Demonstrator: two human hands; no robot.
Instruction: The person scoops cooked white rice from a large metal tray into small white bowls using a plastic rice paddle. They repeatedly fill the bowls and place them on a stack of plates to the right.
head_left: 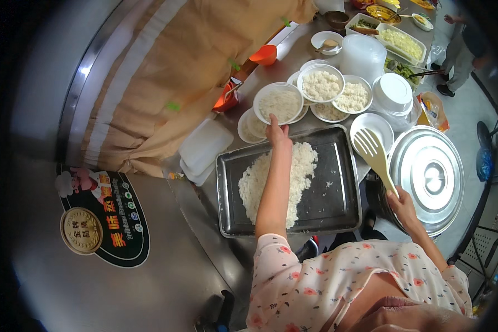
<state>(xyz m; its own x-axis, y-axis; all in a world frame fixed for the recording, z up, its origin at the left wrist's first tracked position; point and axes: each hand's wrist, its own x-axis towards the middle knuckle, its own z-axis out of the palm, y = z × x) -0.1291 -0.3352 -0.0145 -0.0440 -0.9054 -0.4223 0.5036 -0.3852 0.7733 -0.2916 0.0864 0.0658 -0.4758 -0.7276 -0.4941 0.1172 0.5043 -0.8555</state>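
Note:
My left hand (279,135) grips the near rim of a white plastic bowl (279,85) with rice inside. Whether that bowl rests on the bowls beneath it, I cannot tell. Below my left forearm, loose cooked rice (303,166) is heaped in a dark metal baking tray (336,195). The handle of a cream slotted turner (377,155) is in my right hand (402,205). Its slotted head is over another white bowl (384,120), right of the tray. More rice bowls (341,81) are grouped and overlapping behind the tray.
A large lidded steel pot (448,166) stands at right. Stacked clear containers (363,56), upturned white bowls (394,91) and tubs of chopped vegetables (400,41) line the counter behind. Orange scoops (264,55) and white plastic lids or boxes (205,145) lie left. Another person (460,54) stands far right.

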